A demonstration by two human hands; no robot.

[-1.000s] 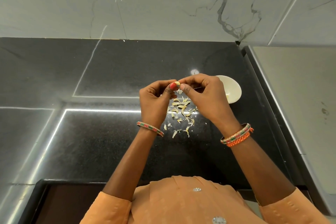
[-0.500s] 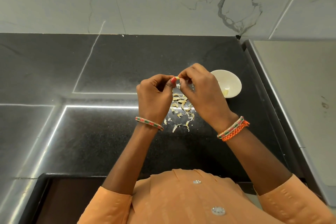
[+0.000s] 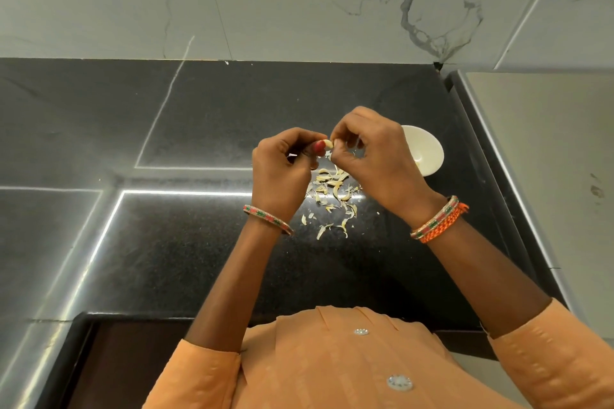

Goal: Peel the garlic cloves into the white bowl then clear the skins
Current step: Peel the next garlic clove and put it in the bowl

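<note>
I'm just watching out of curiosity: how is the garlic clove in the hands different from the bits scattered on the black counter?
The garlic clove is one plump, smooth, curved piece; the skins are many thin, flat, curled flakes. The clove is held up, pinched between the left hand and right hand; the skins lie loose on the counter below. Both are pale cream.

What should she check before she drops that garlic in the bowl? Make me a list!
1. Small pale garlic clove pinched between the left hand and right hand: ok.
2. Clove fully peeled: cannot tell, fingers cover most of it.
3. Round white bowl within reach, just beyond the right hand: ok.
4. Bowl has room: ok, only a little shows inside.
5. Papery garlic skins cleared from the black stone counter: not ok, they lie scattered under the hands.
</note>
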